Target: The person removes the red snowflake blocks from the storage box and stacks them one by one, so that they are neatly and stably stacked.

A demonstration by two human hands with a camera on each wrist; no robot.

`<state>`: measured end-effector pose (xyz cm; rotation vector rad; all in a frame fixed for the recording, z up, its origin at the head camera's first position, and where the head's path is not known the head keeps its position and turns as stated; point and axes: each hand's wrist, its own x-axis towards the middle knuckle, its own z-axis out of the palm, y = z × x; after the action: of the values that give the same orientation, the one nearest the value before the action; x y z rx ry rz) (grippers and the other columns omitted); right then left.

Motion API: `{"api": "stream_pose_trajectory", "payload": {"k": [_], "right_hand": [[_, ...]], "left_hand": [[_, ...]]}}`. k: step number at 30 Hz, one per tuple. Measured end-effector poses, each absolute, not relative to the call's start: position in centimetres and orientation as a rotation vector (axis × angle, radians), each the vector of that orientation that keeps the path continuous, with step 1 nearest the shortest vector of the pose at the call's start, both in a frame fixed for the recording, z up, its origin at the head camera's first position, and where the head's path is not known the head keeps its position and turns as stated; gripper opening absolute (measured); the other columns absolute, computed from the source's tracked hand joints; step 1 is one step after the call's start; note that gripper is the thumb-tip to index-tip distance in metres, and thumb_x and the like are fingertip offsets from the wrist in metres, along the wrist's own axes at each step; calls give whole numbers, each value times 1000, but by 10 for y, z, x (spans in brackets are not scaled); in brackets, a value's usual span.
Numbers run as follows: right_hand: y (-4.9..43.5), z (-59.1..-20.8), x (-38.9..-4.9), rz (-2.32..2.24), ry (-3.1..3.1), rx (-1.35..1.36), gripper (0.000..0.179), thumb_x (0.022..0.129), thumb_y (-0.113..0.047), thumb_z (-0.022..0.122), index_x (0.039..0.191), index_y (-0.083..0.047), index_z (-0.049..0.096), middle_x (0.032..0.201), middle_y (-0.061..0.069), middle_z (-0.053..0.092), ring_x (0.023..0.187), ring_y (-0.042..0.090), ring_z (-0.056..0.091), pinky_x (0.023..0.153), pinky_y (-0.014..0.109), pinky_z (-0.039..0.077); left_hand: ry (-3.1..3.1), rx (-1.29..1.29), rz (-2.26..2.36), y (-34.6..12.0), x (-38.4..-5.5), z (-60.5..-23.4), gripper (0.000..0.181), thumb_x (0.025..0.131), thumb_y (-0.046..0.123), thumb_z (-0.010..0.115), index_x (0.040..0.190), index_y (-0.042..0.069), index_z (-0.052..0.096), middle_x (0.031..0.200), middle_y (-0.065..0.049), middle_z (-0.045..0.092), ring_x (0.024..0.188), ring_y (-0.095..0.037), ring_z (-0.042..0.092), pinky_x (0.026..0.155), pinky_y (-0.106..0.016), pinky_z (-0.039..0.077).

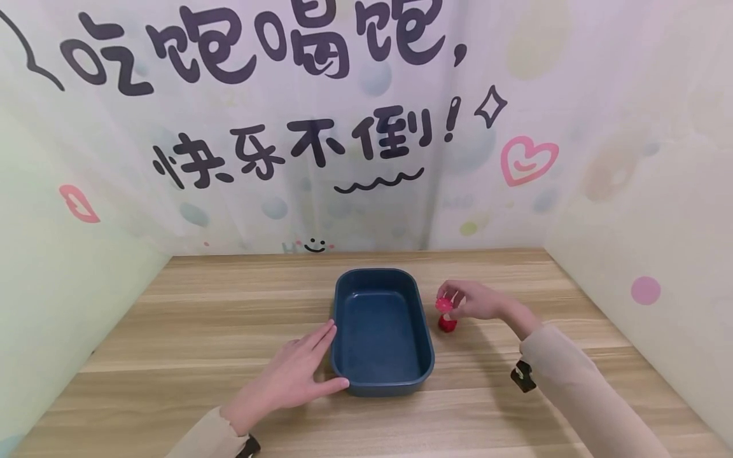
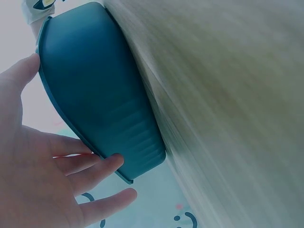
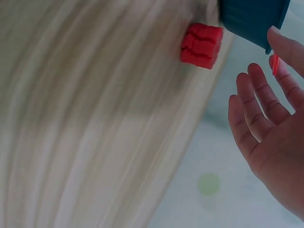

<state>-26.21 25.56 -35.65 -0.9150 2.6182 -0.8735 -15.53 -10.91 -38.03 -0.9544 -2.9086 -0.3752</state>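
A deep blue rectangular dish (image 1: 382, 389) lies lengthwise on the wooden table. My left hand (image 1: 289, 375) rests against its left side, fingers extended and thumb at the near corner; in the left wrist view, the thumb and fingers touch the rim of the dish (image 2: 90, 80). To the right of the dish, my right hand (image 1: 478, 301) pinches a thin round red piece (image 1: 443, 305) between thumb and index finger, the other fingers loosely bent. Just below that piece, a short red block with ridged sides (image 3: 202, 45) sits on the table. Exactly what the red pieces are, I cannot tell.
A wood-grain table (image 1: 229, 318) extends around the dish. Behind it hangs a white curtain (image 1: 258, 210) with dark lettering, and pale walls (image 1: 647, 210) close in the sides. Black straps (image 1: 523, 376) are on both wrists.
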Motion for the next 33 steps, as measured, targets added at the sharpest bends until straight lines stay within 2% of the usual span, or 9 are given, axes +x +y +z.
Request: {"api": "stream_pose_trajectory", "payload": {"k": [15, 25, 33], "right_hand": [[272, -385, -255, -963, 2607, -800, 30, 74, -11, 69, 99, -7, 52, 88, 6, 54, 81, 21, 51, 69, 35, 43], [274, -391, -256, -988, 2643, -908, 30, 74, -9, 70, 99, -7, 53, 92, 3, 53, 83, 21, 51, 73, 37, 42], [273, -395, -255, -1011, 2638, -918, 29, 74, -7, 69, 98, -4, 53, 92, 7, 52, 79, 21, 53, 70, 34, 44]], "left_hand": [[-2908, -948, -375, -109, -155, -380, 90, 76, 69, 41, 135, 0, 33, 141, -11, 27, 121, -26, 35, 88, -47, 36], [-2912, -946, -377, -109, -156, -380, 90, 76, 68, 42, 135, 0, 32, 140, -11, 27, 121, -26, 35, 88, -47, 36], [-2918, -949, -384, -109, -156, -380, 88, 77, 66, 44, 135, 0, 32, 140, -11, 27, 121, -25, 35, 89, -48, 35]]}}
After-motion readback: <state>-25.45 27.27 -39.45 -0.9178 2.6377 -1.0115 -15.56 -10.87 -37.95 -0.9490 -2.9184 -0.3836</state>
